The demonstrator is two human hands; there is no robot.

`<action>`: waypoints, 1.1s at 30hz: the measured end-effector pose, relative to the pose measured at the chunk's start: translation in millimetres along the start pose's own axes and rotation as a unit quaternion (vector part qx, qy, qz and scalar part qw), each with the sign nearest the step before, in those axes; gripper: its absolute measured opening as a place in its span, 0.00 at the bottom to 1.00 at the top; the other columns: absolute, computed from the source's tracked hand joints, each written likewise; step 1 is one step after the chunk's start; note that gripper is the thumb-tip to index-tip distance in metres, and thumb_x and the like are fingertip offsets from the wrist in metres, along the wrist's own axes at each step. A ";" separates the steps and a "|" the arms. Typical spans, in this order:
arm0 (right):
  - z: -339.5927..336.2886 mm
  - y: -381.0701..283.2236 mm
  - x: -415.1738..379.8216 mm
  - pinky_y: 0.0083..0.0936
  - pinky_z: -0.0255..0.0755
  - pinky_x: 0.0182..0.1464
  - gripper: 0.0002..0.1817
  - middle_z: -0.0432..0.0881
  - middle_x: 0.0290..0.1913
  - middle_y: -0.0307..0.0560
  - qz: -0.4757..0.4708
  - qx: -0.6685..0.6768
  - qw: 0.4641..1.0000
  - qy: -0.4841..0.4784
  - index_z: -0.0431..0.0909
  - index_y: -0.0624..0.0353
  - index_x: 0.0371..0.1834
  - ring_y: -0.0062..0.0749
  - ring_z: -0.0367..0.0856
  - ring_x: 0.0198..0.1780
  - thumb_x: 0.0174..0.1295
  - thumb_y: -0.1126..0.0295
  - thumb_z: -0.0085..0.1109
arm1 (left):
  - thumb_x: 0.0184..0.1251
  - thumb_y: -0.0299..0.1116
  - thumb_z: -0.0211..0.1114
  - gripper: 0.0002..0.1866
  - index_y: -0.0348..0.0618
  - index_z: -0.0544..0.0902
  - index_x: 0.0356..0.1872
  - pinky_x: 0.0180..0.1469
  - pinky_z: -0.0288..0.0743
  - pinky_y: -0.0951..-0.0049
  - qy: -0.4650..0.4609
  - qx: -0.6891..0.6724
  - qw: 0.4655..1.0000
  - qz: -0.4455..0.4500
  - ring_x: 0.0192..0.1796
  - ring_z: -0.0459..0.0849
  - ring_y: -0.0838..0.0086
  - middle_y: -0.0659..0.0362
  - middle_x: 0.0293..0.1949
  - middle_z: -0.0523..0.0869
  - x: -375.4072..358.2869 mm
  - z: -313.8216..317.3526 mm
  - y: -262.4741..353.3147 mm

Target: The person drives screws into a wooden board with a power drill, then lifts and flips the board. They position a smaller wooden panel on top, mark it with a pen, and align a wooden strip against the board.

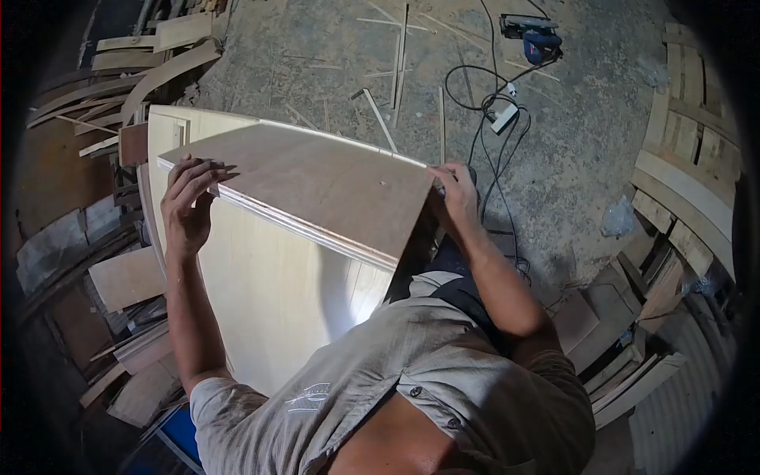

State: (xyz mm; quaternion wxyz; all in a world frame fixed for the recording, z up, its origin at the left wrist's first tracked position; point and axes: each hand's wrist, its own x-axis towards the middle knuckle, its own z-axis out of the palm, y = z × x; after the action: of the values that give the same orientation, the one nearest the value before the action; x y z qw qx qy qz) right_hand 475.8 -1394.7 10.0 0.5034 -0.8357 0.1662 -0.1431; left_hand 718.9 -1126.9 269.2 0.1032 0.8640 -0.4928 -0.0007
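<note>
A brown plywood panel [317, 182] lies across the pale wooden panel [261, 277] in front of my body, its near edge layered and light. My left hand [190, 190] grips the near left edge, fingers over the top and thumb at the edge. At the far right corner, my right hand [455, 194] is closed round the edge, with part of its fingers hidden. A thin light wooden strip [340, 140] runs along the brown panel's far side.
On the dusty floor lie thin wood offcuts [400, 63], a blue power tool [541, 46] and a white power strip [503, 119] with tangled black cable. Curved wood pieces [170, 79] are piled at the left. Stacked planks [689, 186] line the right side.
</note>
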 end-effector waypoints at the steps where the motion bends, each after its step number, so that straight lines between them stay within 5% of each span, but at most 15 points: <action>1: 3.6 3.6 -0.6 0.36 0.76 0.47 0.21 0.76 0.48 0.54 -0.010 -0.020 1.000 0.016 0.80 0.58 0.52 0.51 0.80 0.49 0.52 0.80 0.64 | 0.54 0.17 0.66 0.14 0.42 0.86 0.41 0.64 0.70 0.57 -0.004 -0.004 1.000 -0.001 0.52 0.85 0.64 0.58 0.43 0.89 0.8 0.5 -2.6; 9: 10.7 -2.6 13.3 0.36 0.76 0.48 0.24 0.78 0.46 0.55 0.032 0.006 0.999 -0.019 0.81 0.56 0.53 0.53 0.80 0.49 0.50 0.83 0.61 | 0.52 0.15 0.66 0.15 0.40 0.85 0.42 0.60 0.73 0.62 -0.022 -0.009 1.000 0.001 0.52 0.83 0.60 0.56 0.44 0.88 5.1 -2.6 -22.6; 17: 21.3 3.5 22.1 0.34 0.76 0.47 0.18 0.77 0.45 0.54 0.027 -0.020 0.999 -0.036 0.82 0.55 0.51 0.50 0.80 0.48 0.60 0.81 0.50 | 0.50 0.14 0.66 0.18 0.41 0.85 0.44 0.58 0.74 0.63 -0.026 -0.025 0.999 0.001 0.53 0.82 0.59 0.56 0.45 0.88 2.7 -5.9 -29.9; 33: 10.5 -11.6 28.3 0.36 0.75 0.46 0.20 0.78 0.42 0.53 0.036 -0.019 0.998 -0.050 0.81 0.58 0.48 0.51 0.81 0.46 0.53 0.87 0.54 | 0.48 0.19 0.67 0.18 0.43 0.84 0.44 0.59 0.68 0.61 -0.079 -0.037 0.996 -0.026 0.56 0.80 0.59 0.57 0.48 0.87 11.2 -8.8 -25.2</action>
State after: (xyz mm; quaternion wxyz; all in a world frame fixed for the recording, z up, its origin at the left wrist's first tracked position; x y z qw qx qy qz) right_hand 507.2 -1393.2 17.6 0.5000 -0.8448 0.1732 -0.0801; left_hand 747.1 -1122.4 274.5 0.0960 0.8692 -0.4766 -0.0904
